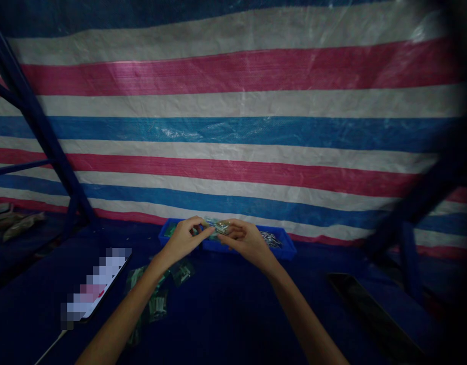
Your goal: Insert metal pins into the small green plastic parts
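A small clear plastic bag (217, 227) with light pieces inside is held up between my two hands. My left hand (187, 235) pinches its left side with thumb and fingers. On the right side, the curled fingers of my right hand (245, 239) grip the same bag. Behind and below the hands stands a blue divided tray (288, 249). Its right compartment holds many thin metallic pieces (270, 239), and something green lies in the left one. Several small bags with light pieces (157, 305) lie on the blue surface beside my left forearm.
A lit phone (98, 286), partly pixelated, lies at the left with a cable. A dark flat object (370, 309) rests at the right. Blue metal posts (46, 126) flank the surface, and a striped sheet (233, 106) hangs behind. More bags (22, 225) are far left.
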A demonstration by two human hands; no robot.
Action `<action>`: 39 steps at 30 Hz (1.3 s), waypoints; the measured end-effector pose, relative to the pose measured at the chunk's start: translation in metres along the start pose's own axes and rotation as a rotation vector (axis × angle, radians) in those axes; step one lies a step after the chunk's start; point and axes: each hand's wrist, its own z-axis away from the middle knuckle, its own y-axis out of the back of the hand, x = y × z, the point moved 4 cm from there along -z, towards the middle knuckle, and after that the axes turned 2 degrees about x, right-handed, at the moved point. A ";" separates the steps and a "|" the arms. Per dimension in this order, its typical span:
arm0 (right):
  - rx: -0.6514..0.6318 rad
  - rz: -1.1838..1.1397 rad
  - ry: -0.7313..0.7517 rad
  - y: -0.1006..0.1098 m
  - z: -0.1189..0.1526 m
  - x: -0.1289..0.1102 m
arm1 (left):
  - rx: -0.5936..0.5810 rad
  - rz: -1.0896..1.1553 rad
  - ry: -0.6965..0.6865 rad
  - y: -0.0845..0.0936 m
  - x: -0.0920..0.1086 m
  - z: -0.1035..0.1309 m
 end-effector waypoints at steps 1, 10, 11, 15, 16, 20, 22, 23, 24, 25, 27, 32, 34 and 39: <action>-0.019 0.026 -0.024 0.001 -0.002 0.007 | -0.017 0.002 0.029 -0.002 -0.007 -0.001; -0.097 0.031 -0.167 0.010 -0.011 0.051 | -0.156 0.243 0.252 -0.036 -0.055 -0.002; -0.125 0.030 -0.187 0.011 -0.010 0.052 | -0.174 0.269 0.258 -0.038 -0.056 -0.001; -0.173 0.023 -0.230 0.016 -0.006 0.047 | -0.179 0.321 0.281 -0.042 -0.055 0.000; -0.165 0.021 -0.224 0.018 -0.005 0.044 | -0.161 0.328 0.272 -0.042 -0.053 0.000; -0.143 0.023 -0.176 0.021 -0.003 0.030 | -0.066 0.304 0.155 -0.035 -0.038 -0.002; -0.119 0.035 -0.147 0.022 -0.003 0.025 | -0.030 0.256 0.079 -0.030 -0.030 -0.003; -0.100 0.044 -0.123 0.023 -0.004 0.024 | -0.017 0.235 0.036 -0.028 -0.027 -0.004; -0.077 0.059 -0.090 0.023 -0.005 0.023 | -0.006 0.219 -0.008 -0.026 -0.024 -0.004; -0.055 0.081 -0.043 0.024 -0.006 0.021 | 0.000 0.208 -0.050 -0.024 -0.022 -0.004; -0.003 0.147 0.082 0.026 -0.007 0.017 | 0.014 0.190 -0.116 -0.021 -0.019 -0.004; 0.087 0.273 0.259 0.027 -0.007 0.009 | 0.044 0.145 -0.158 -0.017 -0.018 -0.002; 0.095 0.278 0.249 0.026 -0.007 0.008 | 0.073 0.125 -0.163 -0.015 -0.018 -0.002; 0.012 0.138 0.121 0.015 -0.008 0.014 | 0.168 0.147 -0.153 -0.011 -0.021 -0.004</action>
